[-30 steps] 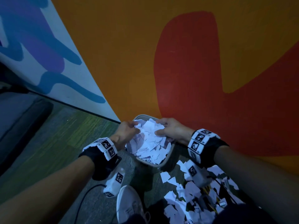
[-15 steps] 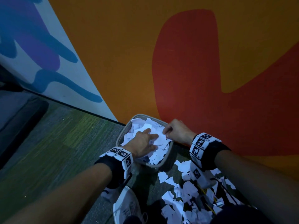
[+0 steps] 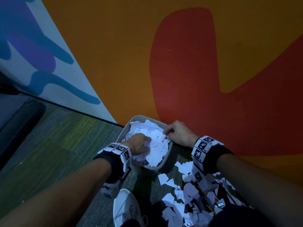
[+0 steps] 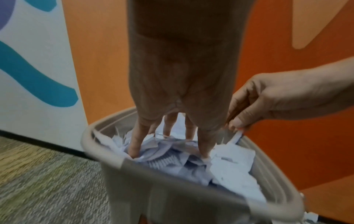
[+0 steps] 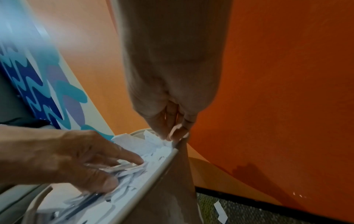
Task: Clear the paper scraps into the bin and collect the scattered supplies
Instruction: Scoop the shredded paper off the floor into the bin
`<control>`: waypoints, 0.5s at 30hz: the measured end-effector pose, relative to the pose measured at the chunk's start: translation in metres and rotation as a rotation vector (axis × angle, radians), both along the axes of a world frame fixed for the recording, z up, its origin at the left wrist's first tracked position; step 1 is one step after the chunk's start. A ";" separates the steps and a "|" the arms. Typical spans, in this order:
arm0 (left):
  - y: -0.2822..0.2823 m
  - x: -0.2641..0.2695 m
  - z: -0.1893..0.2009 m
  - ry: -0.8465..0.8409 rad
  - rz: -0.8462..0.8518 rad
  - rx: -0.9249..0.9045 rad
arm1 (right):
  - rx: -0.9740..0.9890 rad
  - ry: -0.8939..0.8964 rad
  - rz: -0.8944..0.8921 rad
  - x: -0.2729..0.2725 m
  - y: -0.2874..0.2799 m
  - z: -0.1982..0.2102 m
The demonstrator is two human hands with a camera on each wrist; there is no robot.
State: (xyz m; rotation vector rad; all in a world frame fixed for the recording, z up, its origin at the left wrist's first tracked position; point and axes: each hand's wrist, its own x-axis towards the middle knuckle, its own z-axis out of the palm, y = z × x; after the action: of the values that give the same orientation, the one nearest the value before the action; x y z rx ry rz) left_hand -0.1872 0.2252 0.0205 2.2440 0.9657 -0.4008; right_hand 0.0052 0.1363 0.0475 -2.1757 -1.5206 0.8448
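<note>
Head view: both forearms reach down over the grey plastic bin (image 3: 165,163) beside the orange wall (image 3: 131,46).
Left hand (image 3: 139,147): fingers spread, pressing white paper scraps (image 3: 157,145) inside the bin.
Right hand (image 3: 178,134): fingertips together, pinching a scrap at the bin's rim.
Floor: more scraps lie loose (image 3: 188,190).

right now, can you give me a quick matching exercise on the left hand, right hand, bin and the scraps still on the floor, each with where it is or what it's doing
Column one:
1. left hand
2. right hand
3. bin
4. loose scraps

Column two:
A. lying on the carpet beside the bin
B. pinching a paper scrap at the bin's rim
C. standing against the orange wall, heaped with paper
D. fingers pressing down into the paper inside the bin

Right pairs: 1-D, 2-B, 3-C, 4-A
</note>
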 end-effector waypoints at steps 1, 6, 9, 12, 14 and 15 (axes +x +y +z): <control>0.003 0.002 0.006 0.006 -0.022 0.023 | 0.016 0.004 -0.020 0.002 -0.001 0.001; 0.014 0.012 0.040 0.028 -0.095 0.128 | 0.061 0.034 -0.070 0.010 -0.008 0.013; 0.014 0.022 0.061 0.040 -0.149 0.213 | 0.098 0.038 -0.069 0.017 -0.016 0.023; 0.011 0.036 0.084 -0.004 -0.178 0.263 | 0.117 0.063 -0.065 0.025 -0.028 0.034; 0.007 0.050 0.094 -0.013 -0.202 0.302 | 0.129 0.083 -0.066 0.030 -0.040 0.039; 0.002 0.058 0.098 -0.019 -0.210 0.305 | 0.137 0.098 -0.070 0.033 -0.047 0.042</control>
State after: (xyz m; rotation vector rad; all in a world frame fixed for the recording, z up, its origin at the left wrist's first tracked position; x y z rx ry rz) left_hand -0.1293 0.2273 0.1190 2.6336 0.8283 -0.3403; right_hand 0.0379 0.0889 0.0893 -2.0461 -1.4038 0.7891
